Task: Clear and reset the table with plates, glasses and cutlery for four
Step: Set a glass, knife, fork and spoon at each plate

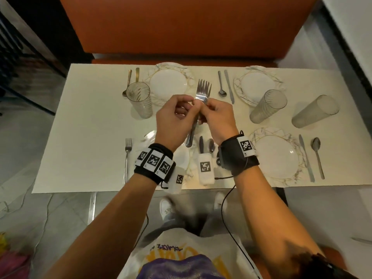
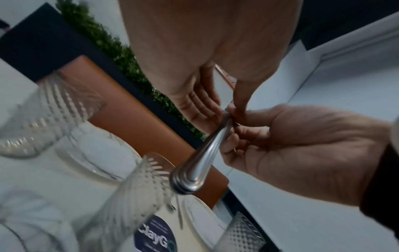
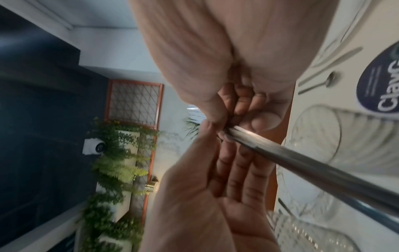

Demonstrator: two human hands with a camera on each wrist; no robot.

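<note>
A bunch of forks (image 1: 203,91) is held above the desk (image 1: 84,125), tines up, pinched by both the left hand (image 1: 175,121) and right hand (image 1: 218,119). Four glasses (image 1: 140,99) nearby stand empty; the plates (image 1: 168,81) are bare.

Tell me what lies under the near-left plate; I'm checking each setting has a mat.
The near-left plate shows only a small rim; the left hand and wristband cover the rest. Whether anything lies under it cannot be told.

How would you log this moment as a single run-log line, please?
step: sorting forks | left hand: pinches forks | right hand: pinches forks | forks: bunched, above table | laid: four plates
</note>
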